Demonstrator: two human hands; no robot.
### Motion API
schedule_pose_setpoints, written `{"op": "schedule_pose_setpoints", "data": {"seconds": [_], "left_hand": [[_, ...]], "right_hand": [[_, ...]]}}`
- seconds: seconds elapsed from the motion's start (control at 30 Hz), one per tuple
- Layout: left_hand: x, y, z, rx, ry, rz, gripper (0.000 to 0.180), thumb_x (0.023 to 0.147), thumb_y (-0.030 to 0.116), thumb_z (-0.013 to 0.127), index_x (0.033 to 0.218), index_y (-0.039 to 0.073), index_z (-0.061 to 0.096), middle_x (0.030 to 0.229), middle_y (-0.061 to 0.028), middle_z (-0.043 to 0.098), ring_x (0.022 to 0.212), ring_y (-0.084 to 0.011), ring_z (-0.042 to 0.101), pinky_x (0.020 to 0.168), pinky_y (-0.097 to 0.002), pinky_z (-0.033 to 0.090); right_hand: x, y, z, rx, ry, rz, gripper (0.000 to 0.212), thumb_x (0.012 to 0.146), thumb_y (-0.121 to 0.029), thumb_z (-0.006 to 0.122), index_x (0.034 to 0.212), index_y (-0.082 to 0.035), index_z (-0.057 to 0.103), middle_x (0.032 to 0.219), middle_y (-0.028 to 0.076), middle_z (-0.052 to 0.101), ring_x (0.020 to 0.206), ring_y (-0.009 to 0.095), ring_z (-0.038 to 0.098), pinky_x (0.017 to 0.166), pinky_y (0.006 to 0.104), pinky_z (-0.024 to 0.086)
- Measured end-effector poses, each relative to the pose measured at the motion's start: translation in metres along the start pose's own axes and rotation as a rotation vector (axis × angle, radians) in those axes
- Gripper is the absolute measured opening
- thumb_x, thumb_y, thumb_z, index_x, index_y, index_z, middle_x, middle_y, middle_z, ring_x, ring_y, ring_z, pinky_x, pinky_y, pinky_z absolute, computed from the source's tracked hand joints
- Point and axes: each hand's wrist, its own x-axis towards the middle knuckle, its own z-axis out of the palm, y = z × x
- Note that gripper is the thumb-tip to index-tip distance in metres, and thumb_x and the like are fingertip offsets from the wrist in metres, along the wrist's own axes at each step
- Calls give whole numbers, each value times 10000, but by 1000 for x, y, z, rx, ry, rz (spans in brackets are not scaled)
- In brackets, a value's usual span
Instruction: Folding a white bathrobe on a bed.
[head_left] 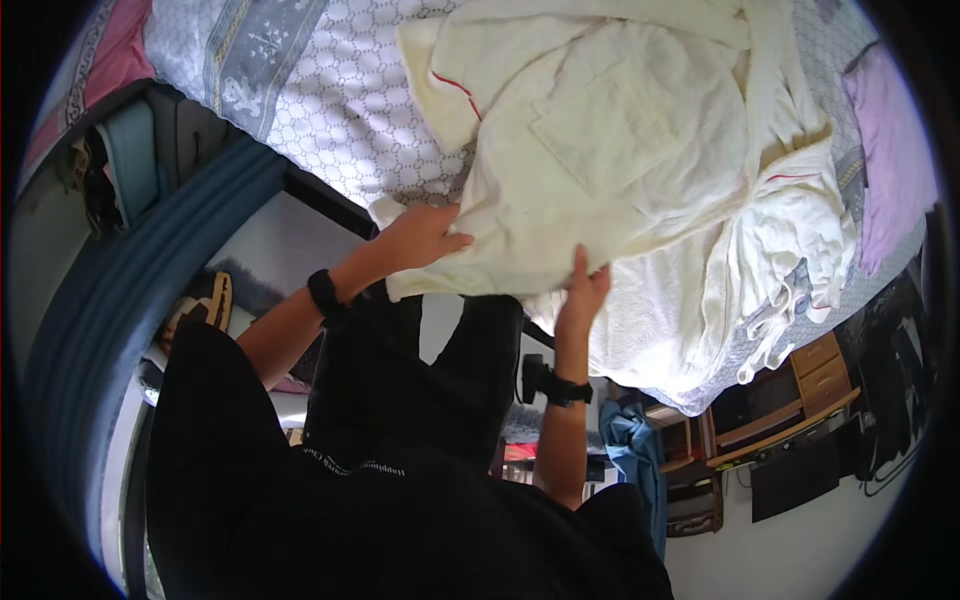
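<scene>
A cream terry bathrobe (545, 185) with thin red piping lies spread over the bed, a square patch pocket on its upper face. My left hand (425, 238) is closed on the robe's near left edge, thumb on top and the other fingers hidden by cloth. Farther right, my right hand (585, 295) pinches the hem from the near side, with thumb and forefinger showing. Between both hands the hem hangs past the bed's edge. Loose folds, sleeves and a tie bunch up to the right of my right hand.
The bed has a patterned white and grey cover (345, 90). A lilac cloth (890, 150) lies at its right side. Blue curtain fabric (150, 330) hangs at the left. Wooden drawers (820, 365) and a blue cloth (635, 450) are at the right.
</scene>
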Motion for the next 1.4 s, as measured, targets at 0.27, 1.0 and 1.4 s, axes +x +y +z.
{"op": "schedule_pose_setpoints", "data": {"seconds": [0.27, 1.0, 1.4], "left_hand": [[-7, 9, 14, 9, -228, -37, 472, 803, 466, 612, 929, 22, 513, 775, -163, 611, 734, -326, 606, 678, -399, 468], [92, 0, 19, 2, 342, 165, 303, 834, 244, 598, 1025, 10, 590, 999, -198, 586, 952, -369, 542, 803, -419, 424], [114, -17, 24, 38, 340, 189, 348, 828, 288, 615, 965, -31, 588, 909, -228, 606, 869, -385, 560, 757, -404, 436]], "right_hand": [[21, -12, -85, -63, 278, -39, 410, 892, -198, 590, 1176, 49, 426, 1140, 150, 518, 993, 180, 514, 849, 324, 427], [60, 16, 12, -752, 203, -457, 173, 780, -131, 654, 921, -35, 625, 816, 97, 614, 744, 239, 564, 698, 344, 441], [56, 22, -13, -127, -11, -268, 104, 798, -69, 671, 813, -5, 590, 721, -20, 555, 683, 55, 491, 639, 193, 392]]}}
